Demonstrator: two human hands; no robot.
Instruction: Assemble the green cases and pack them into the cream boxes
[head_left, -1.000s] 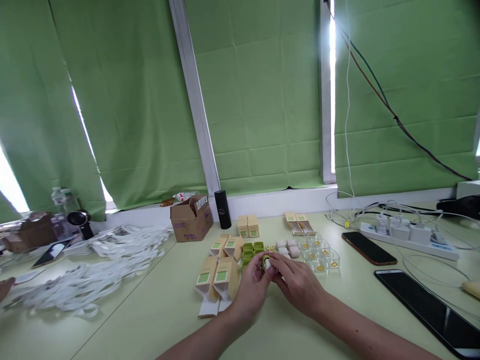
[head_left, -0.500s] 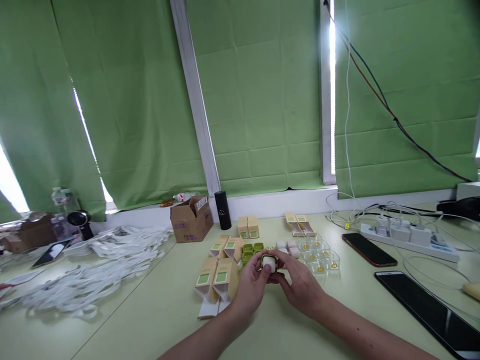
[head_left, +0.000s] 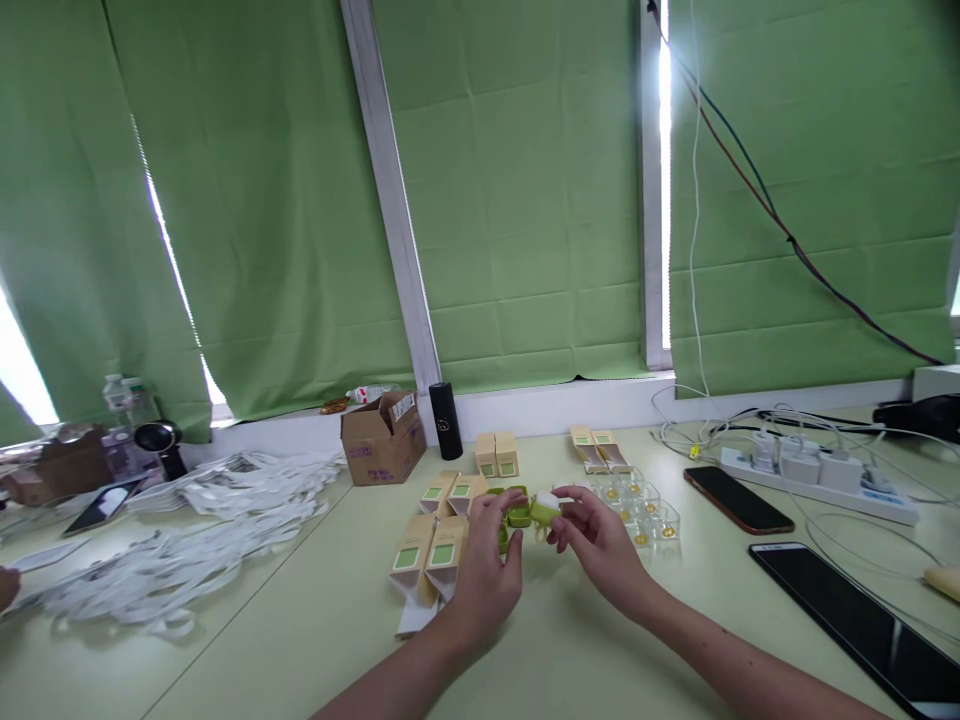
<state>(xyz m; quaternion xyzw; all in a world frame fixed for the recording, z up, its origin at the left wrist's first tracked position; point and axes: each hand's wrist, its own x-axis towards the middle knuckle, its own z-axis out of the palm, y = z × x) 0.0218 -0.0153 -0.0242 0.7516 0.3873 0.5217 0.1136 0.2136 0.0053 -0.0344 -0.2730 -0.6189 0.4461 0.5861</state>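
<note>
A small green case (head_left: 546,515) with a white rounded piece (head_left: 547,499) in its top is pinched between the fingertips of my right hand (head_left: 600,550), raised over the table. My left hand (head_left: 486,570) is open, thumb and fingers apart, at the group of green square cases (head_left: 519,514). Its fingers partly cover these cases, and I cannot tell whether they touch them. To the right of my right hand stand clear plastic cups (head_left: 645,512) with yellow-gold centres. Beige cartons with green labels (head_left: 450,555) stand just left of my left hand.
Further back are more beige cartons (head_left: 496,455), a brown cardboard box (head_left: 384,440) and a black cylinder (head_left: 445,420). White straps (head_left: 225,540) pile up on the left, near another person's hand (head_left: 7,586). Phones (head_left: 739,498) and a power strip (head_left: 817,480) lie right.
Both hands held the case together before. My left hand has let go and moved left to the green cases, while my right hand keeps the case, now tilted. Another person's hand shows more at left.
</note>
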